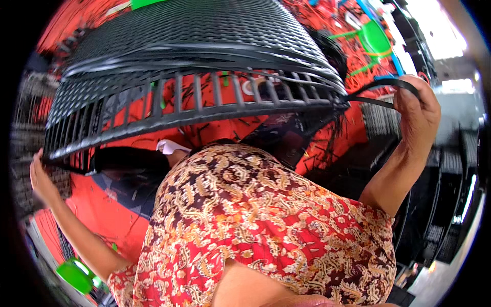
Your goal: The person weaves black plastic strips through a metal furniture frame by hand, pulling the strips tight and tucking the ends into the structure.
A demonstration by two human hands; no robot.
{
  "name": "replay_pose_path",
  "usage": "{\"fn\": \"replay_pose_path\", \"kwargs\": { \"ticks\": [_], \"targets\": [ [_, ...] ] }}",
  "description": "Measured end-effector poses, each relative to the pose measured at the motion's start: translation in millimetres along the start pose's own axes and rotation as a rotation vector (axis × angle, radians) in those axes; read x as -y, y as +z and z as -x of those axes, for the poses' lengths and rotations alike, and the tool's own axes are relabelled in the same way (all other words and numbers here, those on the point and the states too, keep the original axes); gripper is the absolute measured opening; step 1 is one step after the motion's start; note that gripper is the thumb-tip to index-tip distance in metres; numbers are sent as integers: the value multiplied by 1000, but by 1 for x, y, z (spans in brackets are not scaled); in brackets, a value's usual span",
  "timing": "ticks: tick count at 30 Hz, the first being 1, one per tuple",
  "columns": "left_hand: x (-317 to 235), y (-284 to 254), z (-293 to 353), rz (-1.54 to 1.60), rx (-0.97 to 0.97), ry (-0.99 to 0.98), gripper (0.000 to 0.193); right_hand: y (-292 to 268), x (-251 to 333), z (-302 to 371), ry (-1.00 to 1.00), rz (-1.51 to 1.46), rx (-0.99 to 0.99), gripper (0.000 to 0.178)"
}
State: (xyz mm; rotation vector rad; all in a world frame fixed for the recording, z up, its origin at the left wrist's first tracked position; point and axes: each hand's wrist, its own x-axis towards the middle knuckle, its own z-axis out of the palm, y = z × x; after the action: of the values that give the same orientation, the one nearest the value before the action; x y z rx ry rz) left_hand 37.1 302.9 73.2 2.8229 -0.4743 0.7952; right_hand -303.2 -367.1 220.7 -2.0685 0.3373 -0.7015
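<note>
A large black woven wicker piece of furniture stands in front of me, with a row of open slats along its near rail. Several loose black strands lie bundled across the weave above those slats. My right hand is raised at the right, pinching a flat black strip that loops out from the rail's right end. At the rail's far left corner is my left hand, its fingers closed around the edge; the palm side is hidden.
Red sheeting strewn with black scraps covers the floor. A green plastic chair stands at the back right, and another green object sits at the lower left. Stacked dark woven pieces line the right side.
</note>
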Motion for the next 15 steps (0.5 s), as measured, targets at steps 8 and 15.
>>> {"fn": "replay_pose_path", "kwargs": {
  "ticks": [8, 15],
  "targets": [
    [51, 46, -25, -503, 117, 20, 51, -23, 29, 22, 159, 355, -18, 9],
    [35, 42, -14, -500, -52, 24, 40, -10, 14, 9, 50, 294, 30, 16]
  ]
}}
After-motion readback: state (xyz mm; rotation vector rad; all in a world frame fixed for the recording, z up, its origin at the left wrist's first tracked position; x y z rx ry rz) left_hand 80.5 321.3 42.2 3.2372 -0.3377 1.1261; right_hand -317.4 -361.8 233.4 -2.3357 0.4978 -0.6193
